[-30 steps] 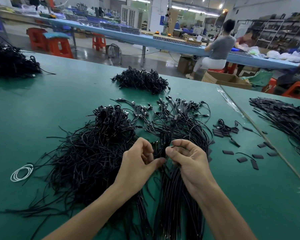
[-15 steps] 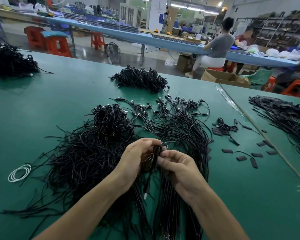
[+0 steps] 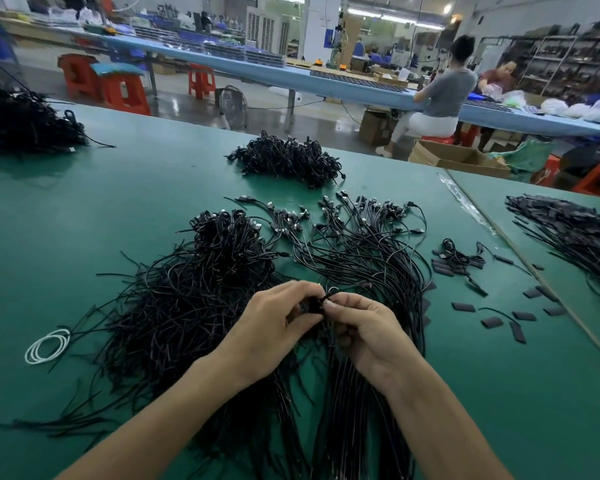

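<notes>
- Both hands together over the near middle of a green table (image 3: 118,202), left hand (image 3: 274,327) at 9 o'clock and right hand (image 3: 368,330) at 3 o'clock of a small folded black cable (image 3: 316,304)
- Left thumb and fingers curled, pinching the cable's bunched part; right thumb and forefinger pinching the same piece from the opposite side, with the other fingers curled under
- Small pale loop (image 3: 332,291) at 12 o'clock of the fingertips, touching the cable; too small to tell what it is
- Under the hands and forearms, a long sheaf of black cables (image 3: 361,265), fanned toward 12 o'clock with plugs at the far ends
- Touching the sheaf at 9 o'clock, a tangled heap (image 3: 194,306), loose ends straggling toward 7 and 8 o'clock
- White coil (image 3: 47,345) farther out at 9 o'clock, just beside those stray ends
- Short black sleeves (image 3: 492,322) scattered at 3 o'clock, green mat showing between them and the sheaf
- Table seam (image 3: 520,254) slanting from 1 to 4 o'clock, another dark pile (image 3: 575,230) beyond it
- Separate far heap (image 3: 288,159) at 12 o'clock near the far edge, a strip of green between it and the plugs
- Widest stretches of green at 10 to 11 o'clock and at 4 to 5 o'clock
- Past the far edge, an aisle with a seated person (image 3: 440,98) at 1 o'clock
</notes>
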`<action>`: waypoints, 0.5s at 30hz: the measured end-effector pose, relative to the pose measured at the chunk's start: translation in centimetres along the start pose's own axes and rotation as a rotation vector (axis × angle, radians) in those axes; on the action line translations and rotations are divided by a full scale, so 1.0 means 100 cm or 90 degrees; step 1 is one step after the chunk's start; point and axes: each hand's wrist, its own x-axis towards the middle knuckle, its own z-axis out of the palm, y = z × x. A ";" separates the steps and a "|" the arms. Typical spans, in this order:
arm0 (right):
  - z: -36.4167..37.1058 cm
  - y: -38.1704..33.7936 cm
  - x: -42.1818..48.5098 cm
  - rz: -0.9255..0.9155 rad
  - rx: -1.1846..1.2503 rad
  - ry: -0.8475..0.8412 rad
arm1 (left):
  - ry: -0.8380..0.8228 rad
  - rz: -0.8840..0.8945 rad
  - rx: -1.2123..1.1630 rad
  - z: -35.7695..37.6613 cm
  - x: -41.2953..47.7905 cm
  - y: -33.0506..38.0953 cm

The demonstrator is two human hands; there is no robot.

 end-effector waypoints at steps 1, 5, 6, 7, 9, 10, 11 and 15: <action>0.001 -0.001 0.002 0.004 0.021 0.000 | 0.000 0.037 0.037 -0.002 0.001 -0.001; -0.008 -0.001 0.014 -0.018 0.024 0.045 | 0.076 0.173 0.185 -0.015 0.017 -0.017; -0.013 0.001 0.017 -0.019 0.008 0.069 | 0.120 0.179 0.217 -0.020 0.026 -0.023; -0.018 0.005 0.019 -0.017 -0.016 0.092 | 0.162 0.171 0.252 -0.026 0.035 -0.030; -0.030 0.014 0.022 -0.016 -0.113 0.136 | 0.209 0.126 0.319 -0.038 0.053 -0.046; -0.033 0.019 0.023 -0.021 -0.190 0.155 | 0.210 0.096 0.345 -0.043 0.061 -0.054; -0.035 0.024 0.025 -0.032 -0.281 0.170 | 0.200 0.065 0.371 -0.047 0.068 -0.062; -0.030 0.034 0.033 -0.125 -0.592 0.175 | 0.054 -0.092 0.497 -0.052 0.084 -0.101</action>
